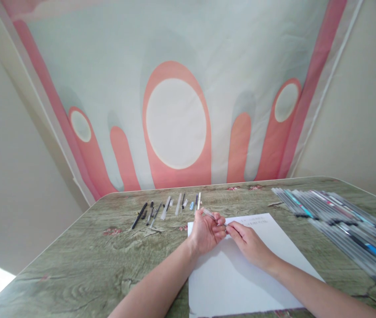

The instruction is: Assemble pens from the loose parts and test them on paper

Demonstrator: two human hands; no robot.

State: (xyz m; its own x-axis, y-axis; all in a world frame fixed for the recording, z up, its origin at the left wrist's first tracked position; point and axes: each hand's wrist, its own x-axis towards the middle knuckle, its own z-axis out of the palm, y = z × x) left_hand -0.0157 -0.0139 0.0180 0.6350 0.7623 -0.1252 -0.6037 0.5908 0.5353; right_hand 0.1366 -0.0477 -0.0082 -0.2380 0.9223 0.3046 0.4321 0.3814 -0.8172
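Note:
My left hand (pixel 205 235) is turned palm up, its fingers curled round a slim clear pen (pixel 209 213). The pen slants down to the right across the fingers. At its lower right end my right hand (pixel 252 248) is closed in a pinch; the fingertips hide what that end looks like. Both hands are over the upper part of a white sheet of paper (pixel 227 282), which has faint writing (pixel 254 220) near its top edge.
Beyond my left hand lies a loose row of pen parts: a black pen barrel (pixel 139 215), clear tubes (pixel 165 207), a small light-blue piece (pixel 191 206) and a white stick (pixel 199 200). Many grey pens (pixel 323 205) are piled at the right of the wood-patterned table (pixel 85 265). A printed cloth (pixel 177 123) hangs behind.

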